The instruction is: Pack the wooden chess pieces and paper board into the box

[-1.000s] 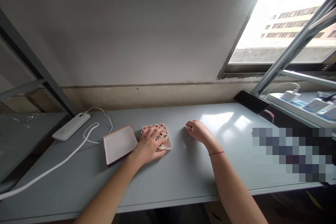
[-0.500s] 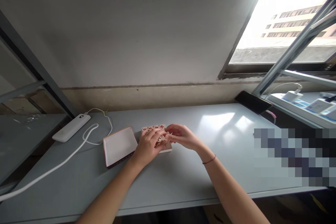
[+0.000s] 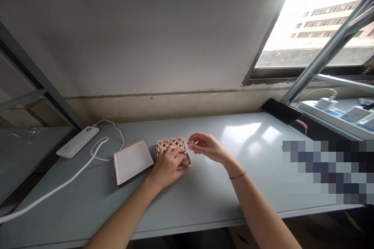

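Observation:
A small box [image 3: 190, 158] stands on the grey desk, filled with round wooden Chinese chess pieces [image 3: 173, 141] marked with red characters. Over its near part lies my left hand [image 3: 167, 163], fingers stretched across the pieces and thumb apart along the near edge. It hides several pieces beneath it. Just right of the box, my right hand [image 3: 209, 148] pinches one pale Chinese chess piece [image 3: 191, 142] between thumb and fingers, clear of the others. The box lid [image 3: 133, 161] rests to the left, its white inside facing up.
A white power bank [image 3: 78, 142] with a cable lies at the back left. A thick white cord [image 3: 64, 182] crosses the desk's left side. At the back right, a dark phone [image 3: 282, 112] leans near a power strip [image 3: 336, 114]. Metal frame posts flank both sides.
My right hand has drawn away to the right from the box with a piece in its fingers. My left hand has settled lower over the pieces, uncovering more of the back rows.

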Available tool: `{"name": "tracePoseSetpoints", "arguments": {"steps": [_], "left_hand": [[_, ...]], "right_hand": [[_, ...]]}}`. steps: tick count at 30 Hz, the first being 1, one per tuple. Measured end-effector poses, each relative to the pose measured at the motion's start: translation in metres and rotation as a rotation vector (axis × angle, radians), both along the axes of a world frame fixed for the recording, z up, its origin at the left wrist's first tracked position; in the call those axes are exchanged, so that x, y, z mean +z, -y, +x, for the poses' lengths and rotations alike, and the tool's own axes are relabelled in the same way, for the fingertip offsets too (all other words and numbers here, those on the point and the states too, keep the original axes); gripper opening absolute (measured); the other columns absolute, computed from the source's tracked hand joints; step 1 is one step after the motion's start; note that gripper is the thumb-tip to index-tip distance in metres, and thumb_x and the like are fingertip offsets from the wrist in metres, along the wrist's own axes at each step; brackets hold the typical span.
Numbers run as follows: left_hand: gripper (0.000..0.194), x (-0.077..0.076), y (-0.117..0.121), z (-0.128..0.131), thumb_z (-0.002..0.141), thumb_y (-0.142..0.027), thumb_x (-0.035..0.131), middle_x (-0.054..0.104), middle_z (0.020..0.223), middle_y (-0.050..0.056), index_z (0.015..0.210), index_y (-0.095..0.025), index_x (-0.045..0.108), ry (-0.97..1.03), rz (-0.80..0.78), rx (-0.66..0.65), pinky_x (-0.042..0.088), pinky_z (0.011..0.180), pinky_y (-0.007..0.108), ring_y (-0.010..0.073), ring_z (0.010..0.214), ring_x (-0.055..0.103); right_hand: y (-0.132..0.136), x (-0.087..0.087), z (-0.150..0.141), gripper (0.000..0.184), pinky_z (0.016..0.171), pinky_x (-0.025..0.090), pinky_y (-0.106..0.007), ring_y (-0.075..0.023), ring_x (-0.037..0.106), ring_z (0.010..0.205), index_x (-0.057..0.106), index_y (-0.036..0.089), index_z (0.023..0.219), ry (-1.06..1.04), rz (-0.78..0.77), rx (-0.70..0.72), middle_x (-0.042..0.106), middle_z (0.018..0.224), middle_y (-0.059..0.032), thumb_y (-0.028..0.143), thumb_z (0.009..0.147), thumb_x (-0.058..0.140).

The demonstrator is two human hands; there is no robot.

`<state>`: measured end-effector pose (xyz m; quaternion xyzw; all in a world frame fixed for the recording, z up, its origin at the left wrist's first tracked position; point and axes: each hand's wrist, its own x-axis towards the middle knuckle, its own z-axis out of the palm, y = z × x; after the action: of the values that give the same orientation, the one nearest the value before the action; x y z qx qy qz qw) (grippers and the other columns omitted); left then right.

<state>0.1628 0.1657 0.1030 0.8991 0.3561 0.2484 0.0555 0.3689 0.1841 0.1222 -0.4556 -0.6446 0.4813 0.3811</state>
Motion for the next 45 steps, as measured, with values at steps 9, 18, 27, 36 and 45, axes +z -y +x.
{"name": "tracePoseSetpoints", "arguments": {"steps": [9,18,27,36,45], "left_hand": [[0.013,0.005,0.001,-0.001,0.084,-0.016,0.052,0.068,0.087,0.001,0.082,-0.021,0.064,-0.042,0.023,-0.005,0.034,0.082,0.036,0.0188,0.091,0.055],[0.004,0.004,0.003,-0.001,0.08,-0.025,0.06,0.066,0.093,0.003,0.081,-0.024,0.065,-0.08,-0.012,0.004,0.036,0.084,0.039,0.0227,0.097,0.053],[0.043,0.002,-0.006,-0.015,0.067,-0.045,0.074,0.058,0.116,0.01,0.098,-0.021,0.057,-0.121,0.052,0.066,0.034,0.092,0.047,0.0312,0.112,0.048],[0.044,-0.002,-0.009,-0.015,0.07,-0.056,0.069,0.059,0.114,0.01,0.094,-0.021,0.057,-0.121,0.047,0.106,0.037,0.088,0.042,0.0298,0.11,0.049],[0.037,0.033,-0.024,-0.051,0.092,-0.041,0.036,0.063,0.067,0.007,0.071,-0.018,0.055,-0.272,-0.139,0.726,0.036,0.062,0.03,0.022,0.066,0.06]], "right_hand": [[0.002,0.003,0.001,0.034,0.059,0.044,-0.025,-0.0118,0.052,0.064,0.062,0.016,0.092,0.033,-0.012,0.102,0.058,0.071,-0.0017,0.045,0.076,0.067],[0.006,0.006,0.0,0.026,0.05,0.04,-0.022,-0.0077,0.046,0.054,0.064,0.017,0.094,0.153,0.014,0.137,0.06,0.082,-0.0032,0.037,0.077,0.064],[0.012,0.01,-0.01,0.025,0.057,0.045,-0.022,-0.012,0.056,0.068,0.067,0.025,0.096,0.409,0.175,0.186,0.062,0.09,-0.0021,0.023,0.071,0.065],[0.011,0.009,-0.016,0.015,0.056,0.04,-0.023,-0.0109,0.05,0.061,0.072,0.023,0.082,0.495,0.182,0.202,0.062,0.077,-0.0022,0.021,0.073,0.061],[0.006,0.005,-0.008,0.027,0.05,0.034,-0.022,-0.0104,0.043,0.055,0.068,0.019,0.089,0.337,0.217,0.065,0.056,0.063,-0.0004,0.042,0.083,0.056]]}}
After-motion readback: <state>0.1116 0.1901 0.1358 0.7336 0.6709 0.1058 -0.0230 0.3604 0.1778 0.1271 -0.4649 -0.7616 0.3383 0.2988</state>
